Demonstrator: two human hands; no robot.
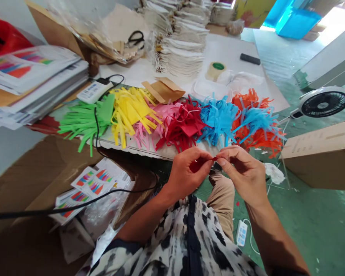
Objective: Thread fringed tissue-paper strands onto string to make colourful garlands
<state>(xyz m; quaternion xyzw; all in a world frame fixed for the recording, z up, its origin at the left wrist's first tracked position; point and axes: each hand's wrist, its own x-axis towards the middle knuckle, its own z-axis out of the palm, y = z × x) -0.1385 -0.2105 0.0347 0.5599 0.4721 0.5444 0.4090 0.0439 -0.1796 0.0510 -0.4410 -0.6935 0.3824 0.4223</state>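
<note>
We hold a small red paper scrap (215,158) up between our left hand (188,172) and right hand (243,174), just above our knee in khaki trousers (222,201). Both grips are pressed together, and the scrap sits at the fingertips (209,161) where the two hands meet; it is too small for us to make out its exact shape. For a piece this slight, we do best to pinch only at the very tips, with light and even pressure, so the paper stays uncreased and our hands don't hide it.

Nearest our hands on the table (232,50) lie a red fringed paper bunch (184,124) and a blue fringed paper bunch (220,119), among others in green, yellow, pink and orange. Behind them are a kraft paper envelope (163,90) and a roll of packing tape (215,71). A desk fan (323,101) stands to our right.
</note>
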